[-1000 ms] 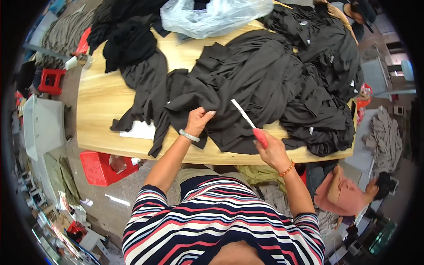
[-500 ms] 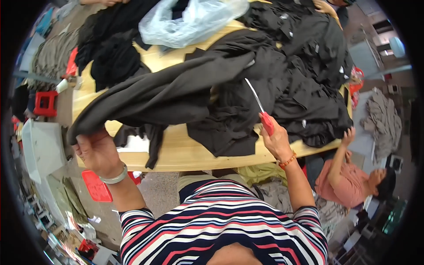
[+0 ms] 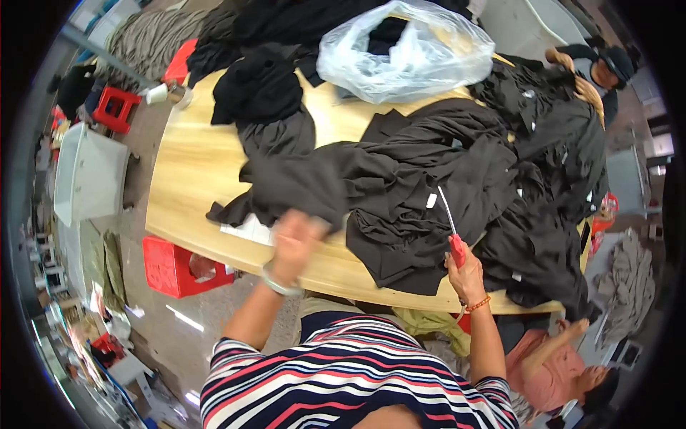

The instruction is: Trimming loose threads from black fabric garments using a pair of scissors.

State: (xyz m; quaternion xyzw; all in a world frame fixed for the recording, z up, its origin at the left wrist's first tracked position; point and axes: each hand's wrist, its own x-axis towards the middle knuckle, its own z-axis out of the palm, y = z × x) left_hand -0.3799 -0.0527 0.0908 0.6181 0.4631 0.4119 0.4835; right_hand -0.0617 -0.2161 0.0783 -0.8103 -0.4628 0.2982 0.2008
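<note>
My left hand (image 3: 294, 250), smeared by motion, is at the near edge of a dark grey garment (image 3: 293, 186) on the wooden table. Its fingers are too blurred to show whether they grip the cloth. In my right hand (image 3: 468, 279) is a pair of scissors (image 3: 457, 249) with red handles. The narrow silver blade points away from me over a heap of dark garments (image 3: 471, 171), some with small white tags. A white sheet of paper (image 3: 250, 230) lies partly under the garment beside my left hand.
The pale wooden table (image 3: 186, 171) carries a clear plastic bag (image 3: 357, 68) and a black cloth pile (image 3: 257, 89). Red stools (image 3: 168, 268) and a grey bin (image 3: 89, 175) stand at the left. One person (image 3: 547, 365) works at the near right, another (image 3: 607, 75) at the far right.
My left hand has moved right, and the garment it held stretched out at the left now lies bunched on the table. The scissors stay in my right hand. The view has shifted.
</note>
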